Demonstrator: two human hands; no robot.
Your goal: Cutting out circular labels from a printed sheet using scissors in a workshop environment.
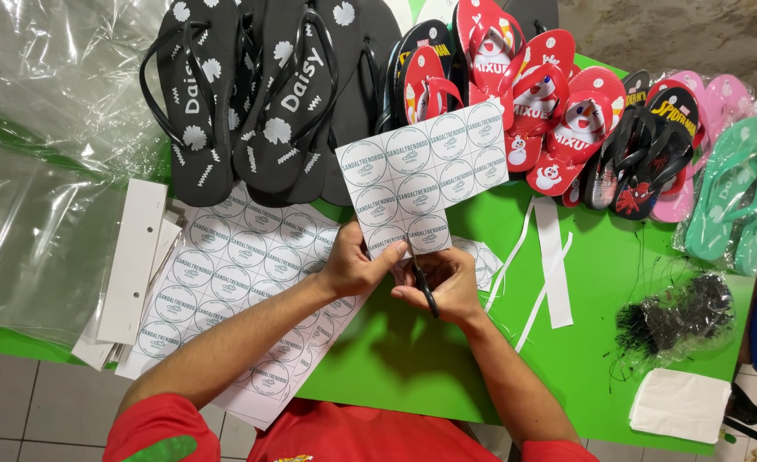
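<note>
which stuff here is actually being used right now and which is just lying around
In use: label sheet held by left hand; scissors in right hand.

Lying about: uncut label sheets, paper strips, black flip-flops, red flip-flops, green flip-flops, clear plastic bags.

White paper sheet of round teal-ringed labels (424, 175), centre frame, in my left hand (354, 269); larger matching label sheet (224, 282) lower left; clear plastic bags (40, 128) far left.

Bright even light, sharp; glare on plastic sheet (44, 94).
</note>
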